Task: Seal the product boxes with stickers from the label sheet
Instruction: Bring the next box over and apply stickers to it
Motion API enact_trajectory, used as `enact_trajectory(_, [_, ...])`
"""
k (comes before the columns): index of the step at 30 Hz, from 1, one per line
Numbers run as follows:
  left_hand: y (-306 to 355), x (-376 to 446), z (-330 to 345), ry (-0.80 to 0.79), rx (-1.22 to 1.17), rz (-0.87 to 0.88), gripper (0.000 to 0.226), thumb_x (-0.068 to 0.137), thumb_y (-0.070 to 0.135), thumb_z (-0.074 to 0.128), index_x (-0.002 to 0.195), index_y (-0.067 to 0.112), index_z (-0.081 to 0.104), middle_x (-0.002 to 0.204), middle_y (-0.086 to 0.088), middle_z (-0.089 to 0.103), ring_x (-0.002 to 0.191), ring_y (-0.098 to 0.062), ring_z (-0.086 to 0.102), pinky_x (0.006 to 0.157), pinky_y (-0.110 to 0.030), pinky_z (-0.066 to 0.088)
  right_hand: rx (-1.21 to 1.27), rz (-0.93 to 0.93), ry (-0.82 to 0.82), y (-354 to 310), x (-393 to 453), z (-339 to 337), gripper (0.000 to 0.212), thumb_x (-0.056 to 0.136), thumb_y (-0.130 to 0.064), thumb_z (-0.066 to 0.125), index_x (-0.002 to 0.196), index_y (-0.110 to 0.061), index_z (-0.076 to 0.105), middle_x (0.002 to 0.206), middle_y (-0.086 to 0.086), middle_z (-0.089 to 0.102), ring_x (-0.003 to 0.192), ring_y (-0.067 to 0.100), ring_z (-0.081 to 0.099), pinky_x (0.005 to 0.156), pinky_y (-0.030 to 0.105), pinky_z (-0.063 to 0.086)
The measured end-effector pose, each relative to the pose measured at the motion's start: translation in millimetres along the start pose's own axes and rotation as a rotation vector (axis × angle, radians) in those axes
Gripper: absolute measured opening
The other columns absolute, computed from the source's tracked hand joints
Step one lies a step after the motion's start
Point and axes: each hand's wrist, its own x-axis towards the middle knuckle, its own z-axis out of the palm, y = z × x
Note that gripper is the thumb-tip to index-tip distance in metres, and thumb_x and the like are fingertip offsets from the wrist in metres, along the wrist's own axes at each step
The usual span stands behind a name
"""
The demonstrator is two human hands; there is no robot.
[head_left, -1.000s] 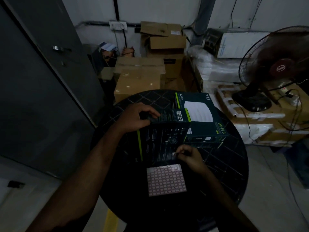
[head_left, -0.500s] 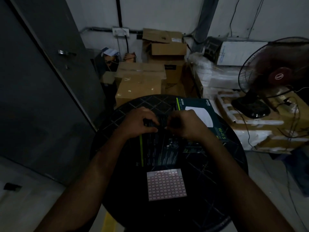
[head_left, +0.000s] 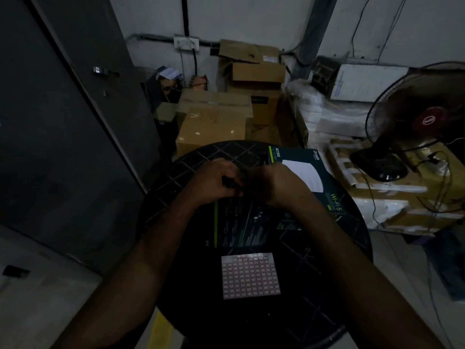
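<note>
Product box (head_left: 241,222) far edge under both hands' grip; label sheet (head_left: 250,275) nearer.

Both hands (head_left: 251,181) on box (head_left: 241,222) top edge

I work in a dim storeroom, some back room of a warehouse or shop. Behind my round black table (head_left: 176,172) stand piled cardboard cartons (head_left: 214,122) — some open, some taped. Right of the table lie white foam packings (head_left: 334,119) and a standing fan (head_left: 415,122) with loose cables. Left of the table is a grey metal door (head_left: 63,122), and the wall behind is bare.
</note>
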Motion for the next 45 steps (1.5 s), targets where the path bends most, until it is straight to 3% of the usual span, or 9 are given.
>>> enact_trajectory(9, [0,2,-1,0.012,0.02,0.006,0.022,0.064,0.028,0.091,0.083,0.024,0.079,0.097,0.014,0.071,0.094,-0.005,0.062,0.082,-0.022,0.047,0.039,0.02,-0.075,4,6,4,0.008,0.088,-0.016,0.068,0.093,-0.011,0.073,0.087,0.01,0.071,0.076,0.028,0.067,0.066,0.039,0.055])
enact_trajectory(14, [0,4,0,0.014,0.04,0.02,0.022,0.065,0.028,0.09,0.083,0.026,0.078,0.096,0.016,0.069,0.092,-0.008,0.062,0.081,-0.025,0.048,0.023,0.033,-0.049,7,6,5,0.023,0.084,-0.032,0.065,0.104,-0.021,0.069,0.092,0.01,0.072,0.078,0.03,0.068,0.066,0.037,0.055])
enact_trajectory(19, [-1,6,-1,0.012,0.013,0.019,0.021,0.065,0.03,0.089,0.083,0.033,0.077,0.095,0.017,0.071,0.094,-0.005,0.063,0.086,-0.029,0.05,0.17,0.194,-0.039,21,-2,3,0.049,0.075,-0.021,0.084,0.122,-0.026,0.068,0.078,-0.005,0.071,0.071,0.008,0.065,0.069,0.018,0.051])
enact_trajectory(22, [0,6,-2,-0.001,0.016,0.01,0.021,0.066,0.031,0.09,0.084,0.031,0.078,0.094,0.018,0.07,0.094,-0.002,0.063,0.087,-0.026,0.048,0.302,0.269,0.054,28,-14,10,0.033,0.075,-0.032,0.081,0.103,-0.023,0.066,0.075,-0.006,0.067,0.069,0.006,0.063,0.067,0.021,0.051])
enact_trajectory(25, [1,7,-2,0.006,0.003,0.007,0.021,0.067,0.029,0.09,0.084,0.031,0.078,0.094,0.019,0.069,0.094,-0.001,0.063,0.087,-0.025,0.048,0.281,0.193,0.151,25,-28,21,0.013,0.074,-0.031,0.071,0.083,-0.023,0.066,0.082,-0.005,0.065,0.08,0.013,0.06,0.07,0.024,0.045])
enact_trajectory(33, [-3,9,-3,0.017,0.009,-0.008,0.022,0.065,0.028,0.09,0.083,0.029,0.078,0.095,0.016,0.071,0.094,-0.004,0.063,0.088,-0.029,0.049,0.157,0.181,0.208,25,-28,41,0.017,0.076,-0.014,0.08,0.091,-0.022,0.077,0.09,-0.003,0.065,0.09,0.021,0.055,0.071,0.018,0.03])
enact_trajectory(36, [-1,10,-2,0.02,-0.005,-0.01,0.021,0.066,0.026,0.091,0.083,0.027,0.078,0.095,0.014,0.071,0.093,-0.004,0.063,0.087,-0.027,0.047,0.178,0.203,0.232,24,-25,41,0.02,0.075,-0.009,0.08,0.091,-0.022,0.078,0.09,-0.003,0.068,0.09,0.022,0.058,0.071,0.021,0.035])
enact_trajectory(40, [2,11,-3,0.011,-0.009,-0.02,0.021,0.065,0.024,0.091,0.082,0.027,0.078,0.093,0.017,0.069,0.092,0.0,0.061,0.087,-0.025,0.044,0.166,0.249,0.249,20,-22,40,0.02,0.074,-0.014,0.085,0.091,-0.023,0.078,0.089,0.0,0.068,0.091,0.024,0.06,0.069,0.025,0.039])
enact_trajectory(45, [-2,9,-2,0.005,0.008,-0.035,0.022,0.065,0.029,0.09,0.083,0.032,0.077,0.096,0.017,0.07,0.097,-0.005,0.063,0.089,-0.036,0.051,0.067,0.18,0.286,25,-25,48,0.02,0.077,-0.018,0.081,0.094,-0.027,0.078,0.087,-0.006,0.065,0.085,0.02,0.053,0.063,0.026,0.032])
